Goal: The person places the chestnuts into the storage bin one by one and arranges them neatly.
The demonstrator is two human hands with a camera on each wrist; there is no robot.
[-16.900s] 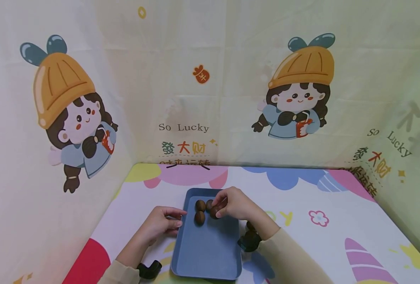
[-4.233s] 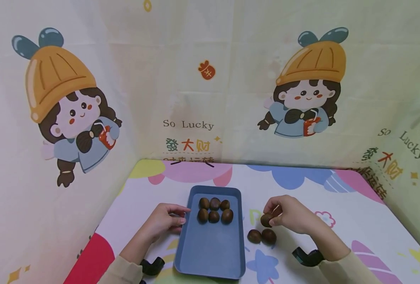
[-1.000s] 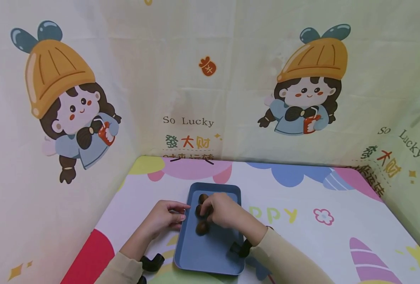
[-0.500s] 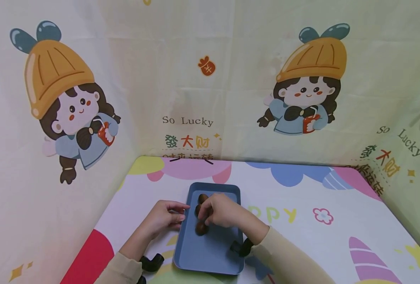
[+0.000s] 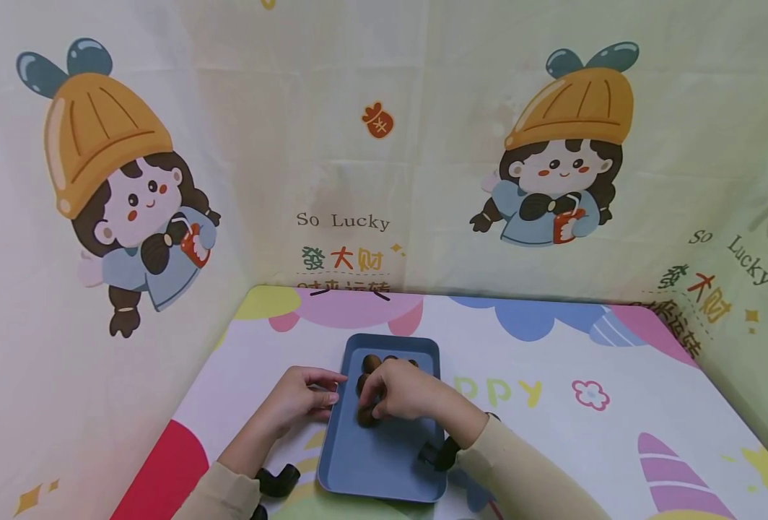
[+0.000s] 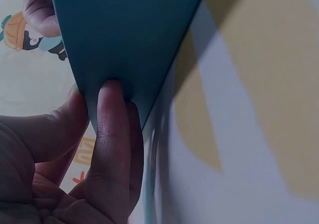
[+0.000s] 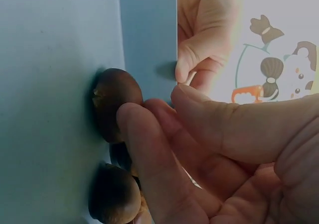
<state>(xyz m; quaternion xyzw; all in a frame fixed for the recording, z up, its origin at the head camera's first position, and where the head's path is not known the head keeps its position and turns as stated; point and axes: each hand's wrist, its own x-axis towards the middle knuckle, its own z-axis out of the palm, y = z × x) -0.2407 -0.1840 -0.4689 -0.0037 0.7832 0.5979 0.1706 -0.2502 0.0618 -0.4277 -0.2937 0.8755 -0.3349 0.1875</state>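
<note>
The grey-blue tray [image 5: 384,469] lies on the table with brown chestnuts grouped toward its far end. My right hand [image 5: 400,390] is over them, hiding part of the group. Its fingertips touch a chestnut [image 7: 117,104] beside the left wall, the one nearest me; the right wrist view shows the thumb apart from it. Another chestnut [image 7: 114,196] sits farther along. More chestnuts show past the hand, one [image 5: 372,363] in the far left corner. My left hand [image 5: 302,393] rests at the tray's left side, fairly straight fingers [image 6: 110,104] against the outer wall and thumb at the rim.
A patterned cloth [image 5: 553,361] covers the table. Behind and at both sides stands a cream curtain [image 5: 423,180] with cartoon prints. A black wrist device [image 5: 439,455] hangs over the tray's right edge. A small dark curved edge [image 5: 493,417] shows behind the right wrist.
Since about four seconds ago, the chestnut held over the table has come into the tray, starting a third row. Within the last second, my right fingers shifted slightly toward me onto it. Left hand stays.
</note>
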